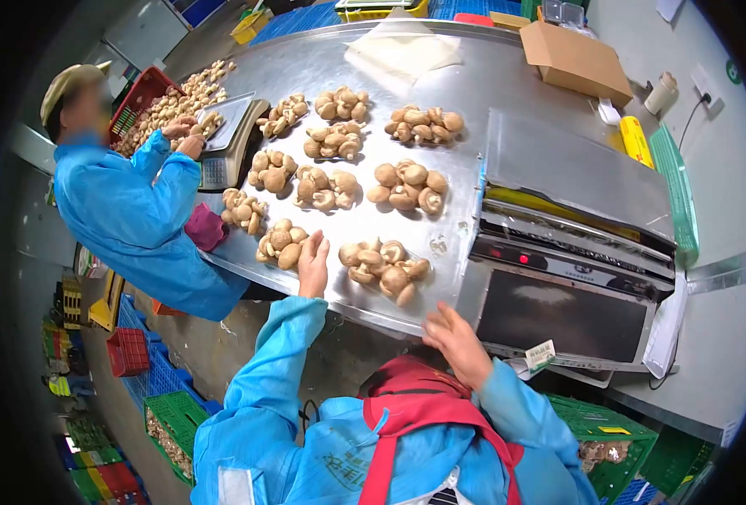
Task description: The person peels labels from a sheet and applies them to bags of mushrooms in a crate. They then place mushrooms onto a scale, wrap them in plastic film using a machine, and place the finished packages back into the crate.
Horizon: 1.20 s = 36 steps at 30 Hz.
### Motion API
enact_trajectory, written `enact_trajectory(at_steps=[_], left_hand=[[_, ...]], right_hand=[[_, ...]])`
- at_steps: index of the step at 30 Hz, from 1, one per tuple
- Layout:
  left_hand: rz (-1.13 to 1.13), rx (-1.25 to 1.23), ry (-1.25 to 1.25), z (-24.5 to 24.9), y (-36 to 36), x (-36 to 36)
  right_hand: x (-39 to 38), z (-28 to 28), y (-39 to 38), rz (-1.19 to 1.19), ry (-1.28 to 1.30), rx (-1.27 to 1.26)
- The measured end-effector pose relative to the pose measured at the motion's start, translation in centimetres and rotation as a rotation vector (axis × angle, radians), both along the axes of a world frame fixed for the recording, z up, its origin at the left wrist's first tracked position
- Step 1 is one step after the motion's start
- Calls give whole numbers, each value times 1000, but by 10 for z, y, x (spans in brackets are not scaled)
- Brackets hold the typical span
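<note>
Head view: left hand point(312, 265) is reaching forward over the near edge of the steel desk point(474, 84), fingertips touching or just beside the closest mushroom heap point(279, 244); its grip is lying wide, fingers together and flat, holding nothing. Right hand point(457, 343) is hovering lower at the desk's rim, grip spread wide and empty, below a second heap point(386, 269) and near the wrapping machine point(575, 244). More heaps are sitting in rows further up the desk, each apart from the next. At far left a co-worker's hands point(183, 135) are working mushrooms at a scale point(230, 135). Judgement: the near heap is loose, so cupping it from both sides and keeping it clear of neighbouring heaps should be serving best; a one-sided push is risking strays rolling off the edge.
</note>
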State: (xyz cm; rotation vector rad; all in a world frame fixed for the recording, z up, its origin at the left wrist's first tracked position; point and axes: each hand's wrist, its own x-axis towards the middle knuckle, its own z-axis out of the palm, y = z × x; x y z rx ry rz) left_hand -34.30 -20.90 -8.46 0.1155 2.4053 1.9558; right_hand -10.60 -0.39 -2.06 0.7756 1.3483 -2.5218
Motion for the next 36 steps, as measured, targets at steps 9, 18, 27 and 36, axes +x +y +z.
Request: enact_trajectory(at_steps=[9,18,27,36], left_hand=[[-262,-35,-579,-29,14,-42],[-536,326,-692,171,56,-50],[-739,223,-706,184,284,-27],[-628,307,-813,145,371,7]], right_hand=[[-99,-66,-19,-136,-170,226],[-102,60,69,-139,159,423],[-66,110,303,-193,118,393],[-6,82,396,-374,-87,535]])
